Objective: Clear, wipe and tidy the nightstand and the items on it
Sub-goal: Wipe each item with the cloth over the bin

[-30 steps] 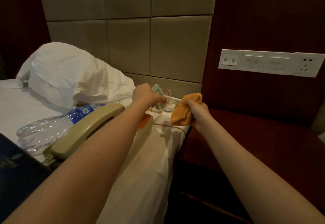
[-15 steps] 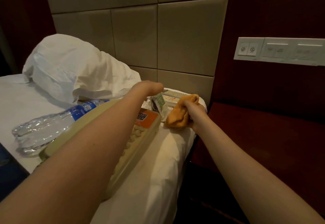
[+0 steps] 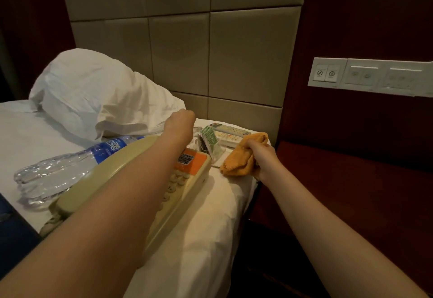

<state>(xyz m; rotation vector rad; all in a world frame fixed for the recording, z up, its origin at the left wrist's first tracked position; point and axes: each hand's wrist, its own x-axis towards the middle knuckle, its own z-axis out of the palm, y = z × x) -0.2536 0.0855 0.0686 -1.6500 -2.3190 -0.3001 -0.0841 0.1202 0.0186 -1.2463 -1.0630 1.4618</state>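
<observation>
One head view covers the scene.

Head view: the nightstand [image 3: 351, 180], a dark red worktop, stands to the right of the bed [image 3: 210, 227]. The items cleared from it lie on the bed sheet: a beige telephone [image 3: 110, 166], a plastic water bottle [image 3: 58, 171] on its side just beside it, a clear leaflet stand [image 3: 210, 144] and remote controls [image 3: 230, 131] near the headboard.

The right hand [image 3: 262, 157] grips a bunched orange cloth [image 3: 241, 159] above the bed edge, just beside the leaflet stand. The left hand [image 3: 181, 119] reaches past the telephone towards the pillow [image 3: 93, 91]; its fingers are hidden behind the wrist, so their state cannot be told.

Probable faults:
- The left forearm crosses over the telephone; lowering it could unseat the handset.
- The bottle can roll on the soft sheet.
- A swing of the cloth could topple the light stand, or push the remotes off the bed edge into the gap beside the nightstand.
</observation>
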